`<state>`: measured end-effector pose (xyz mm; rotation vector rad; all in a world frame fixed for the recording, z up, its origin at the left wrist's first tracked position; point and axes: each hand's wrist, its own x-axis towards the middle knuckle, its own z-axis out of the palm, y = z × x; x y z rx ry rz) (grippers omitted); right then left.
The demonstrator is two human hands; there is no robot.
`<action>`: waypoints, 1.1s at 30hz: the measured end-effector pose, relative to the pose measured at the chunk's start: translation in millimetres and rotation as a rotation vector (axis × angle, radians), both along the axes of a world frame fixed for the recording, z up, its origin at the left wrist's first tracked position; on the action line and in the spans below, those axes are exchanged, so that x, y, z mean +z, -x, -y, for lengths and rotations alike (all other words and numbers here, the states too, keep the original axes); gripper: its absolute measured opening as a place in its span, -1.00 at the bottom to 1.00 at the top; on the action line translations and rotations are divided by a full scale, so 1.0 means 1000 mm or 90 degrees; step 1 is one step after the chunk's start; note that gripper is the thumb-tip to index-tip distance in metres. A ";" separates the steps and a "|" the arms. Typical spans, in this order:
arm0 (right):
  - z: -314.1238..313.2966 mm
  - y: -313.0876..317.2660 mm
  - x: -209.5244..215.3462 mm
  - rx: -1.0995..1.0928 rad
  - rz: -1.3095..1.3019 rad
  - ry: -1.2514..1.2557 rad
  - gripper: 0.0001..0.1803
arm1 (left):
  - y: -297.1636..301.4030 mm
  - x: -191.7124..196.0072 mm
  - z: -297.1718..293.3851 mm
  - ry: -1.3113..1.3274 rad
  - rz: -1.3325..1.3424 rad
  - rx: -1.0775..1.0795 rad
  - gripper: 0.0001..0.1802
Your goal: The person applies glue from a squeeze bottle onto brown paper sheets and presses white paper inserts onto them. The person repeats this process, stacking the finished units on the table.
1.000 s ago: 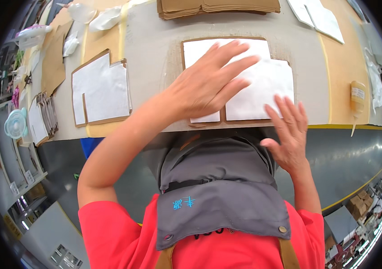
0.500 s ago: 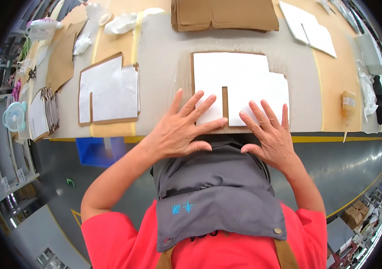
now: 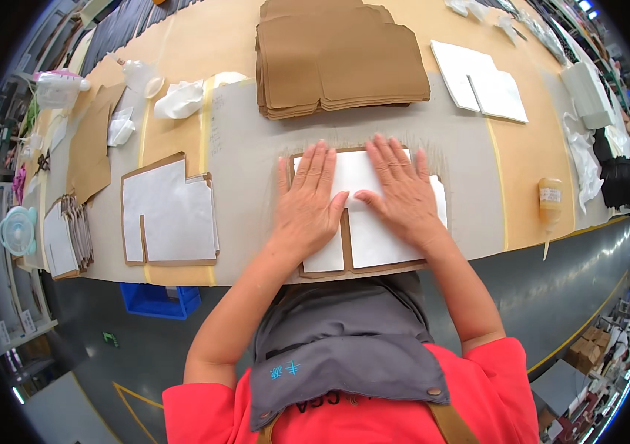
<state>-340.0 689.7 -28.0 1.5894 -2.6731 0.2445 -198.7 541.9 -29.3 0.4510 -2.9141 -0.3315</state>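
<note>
A white slotted sheet (image 3: 385, 235) lies on a slightly larger brown panel (image 3: 320, 274), whose border shows around it at the table's near edge. Flat on its upper part rest both of my hands, fingers stretched out and pointing away from me. My left hand (image 3: 309, 196) covers the left side above the slot. On the right side lies my right hand (image 3: 402, 194), its thumb close to the left thumb. Neither hand holds anything. Part of the sheet and its far edge are hidden under the fingers.
Beyond my hands sits a stack of brown panels (image 3: 341, 59). White slotted pieces (image 3: 478, 80) lie at the far right, near an amber squeeze bottle (image 3: 550, 201). To the left are a similar white-on-brown stack (image 3: 171, 211) and standing panels (image 3: 63, 240). A blue crate (image 3: 159, 300) is below the edge.
Both hands have moved away from me, from the near part of the white sheet onto its far part, and closer together. The head view has shifted, showing more of the brown stack.
</note>
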 end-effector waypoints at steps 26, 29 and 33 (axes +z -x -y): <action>0.057 -0.008 0.039 0.164 0.159 0.245 -0.86 | -0.066 0.001 0.025 -0.195 -0.182 0.158 -0.31; 0.074 -0.004 0.028 0.227 0.068 0.217 -0.93 | -0.066 0.002 0.024 -0.224 -0.206 0.165 -0.39; 0.079 0.001 0.029 0.276 0.021 0.123 -0.93 | -0.067 0.004 0.024 -0.234 -0.213 0.160 -0.45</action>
